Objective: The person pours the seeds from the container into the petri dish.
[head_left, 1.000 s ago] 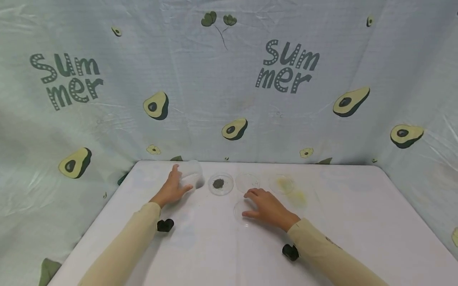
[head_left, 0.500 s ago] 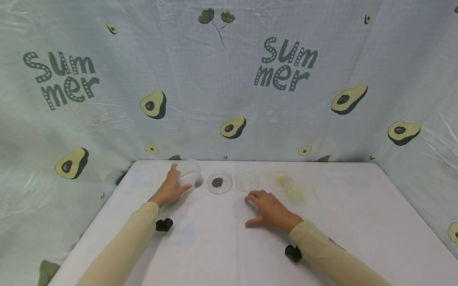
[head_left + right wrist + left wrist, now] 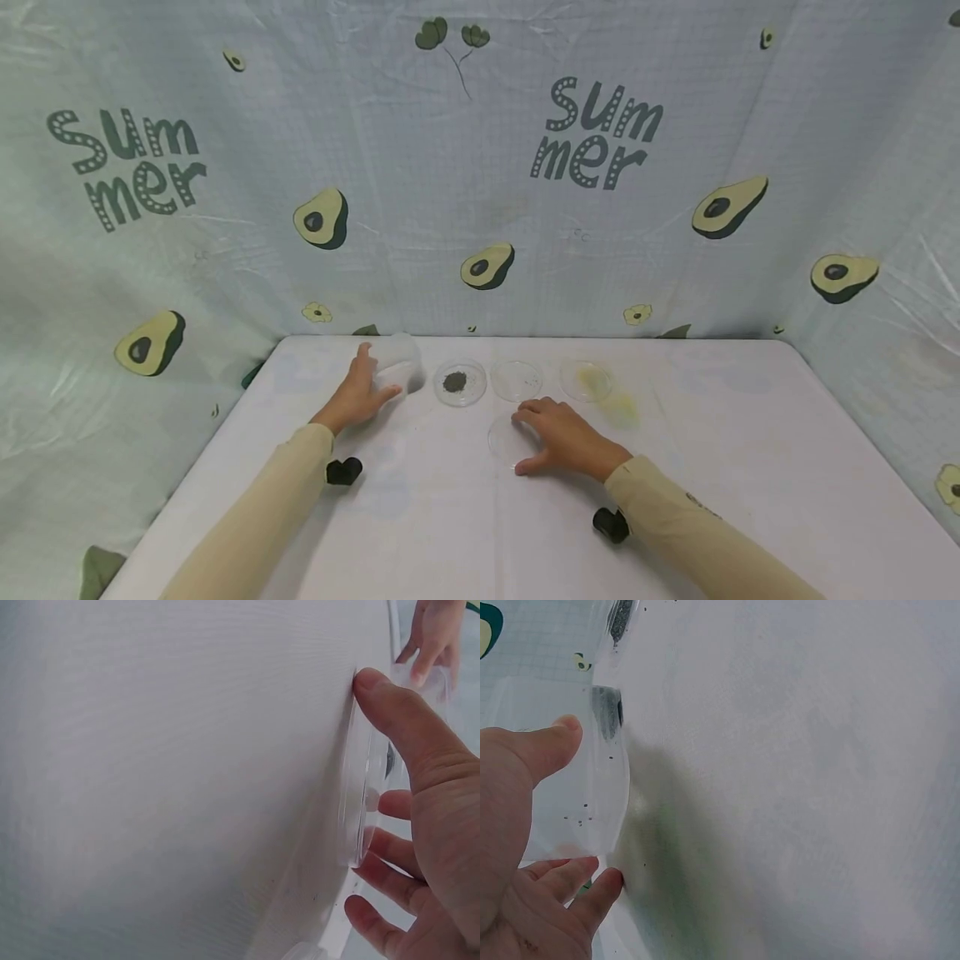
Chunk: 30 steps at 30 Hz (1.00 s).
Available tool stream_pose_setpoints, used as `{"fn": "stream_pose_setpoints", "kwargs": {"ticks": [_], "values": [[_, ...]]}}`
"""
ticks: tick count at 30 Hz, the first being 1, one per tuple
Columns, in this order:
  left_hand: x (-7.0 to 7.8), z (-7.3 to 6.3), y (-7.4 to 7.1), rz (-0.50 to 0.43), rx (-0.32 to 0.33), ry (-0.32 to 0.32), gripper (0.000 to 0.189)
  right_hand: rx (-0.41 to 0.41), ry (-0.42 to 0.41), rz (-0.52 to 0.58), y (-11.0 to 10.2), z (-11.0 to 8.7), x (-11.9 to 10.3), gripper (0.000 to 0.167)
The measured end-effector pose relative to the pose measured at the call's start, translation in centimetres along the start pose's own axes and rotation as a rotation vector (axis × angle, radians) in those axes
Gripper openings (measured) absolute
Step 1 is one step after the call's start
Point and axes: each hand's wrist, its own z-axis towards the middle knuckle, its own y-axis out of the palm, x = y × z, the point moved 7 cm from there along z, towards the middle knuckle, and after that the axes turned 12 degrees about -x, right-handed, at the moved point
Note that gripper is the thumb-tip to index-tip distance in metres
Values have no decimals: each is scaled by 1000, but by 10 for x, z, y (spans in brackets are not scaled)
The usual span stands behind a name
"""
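My left hand (image 3: 354, 400) holds a translucent plastic cup (image 3: 405, 357) at the back left of the table. In the left wrist view the thumb lies on one side of the cup (image 3: 570, 780) and the fingers on the other; dark grains show inside it. My right hand (image 3: 566, 437) spans a clear petri dish (image 3: 502, 442) in the middle of the table. In the right wrist view its thumb is at one end of the dish's rim (image 3: 356, 772) and its fingertips at the opposite end.
A petri dish (image 3: 474, 395) with a heap of dark grains (image 3: 455, 382) stands right of the cup. Further right are two more clear dishes, one with a few specks (image 3: 517, 382) and one (image 3: 573, 383) beside a yellow stain (image 3: 618, 408). A printed curtain (image 3: 405, 150) hangs behind.
My right thumb has moved toward the near rim of the petri dish, so the hand spans it wider. The left hand stays on the cup. The head view has shifted slightly.
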Motion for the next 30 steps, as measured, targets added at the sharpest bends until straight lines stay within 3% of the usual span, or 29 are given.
{"fn": "stream_pose_setpoints", "kwargs": {"ticks": [18,30], "values": [[-5,-3,3,-55,33,-21,101,-71,23,-28,8,2,-10,65],[13,-15,-19,-78,106,39,104,-44,-24,-121,-1,6,-14,64]]}}
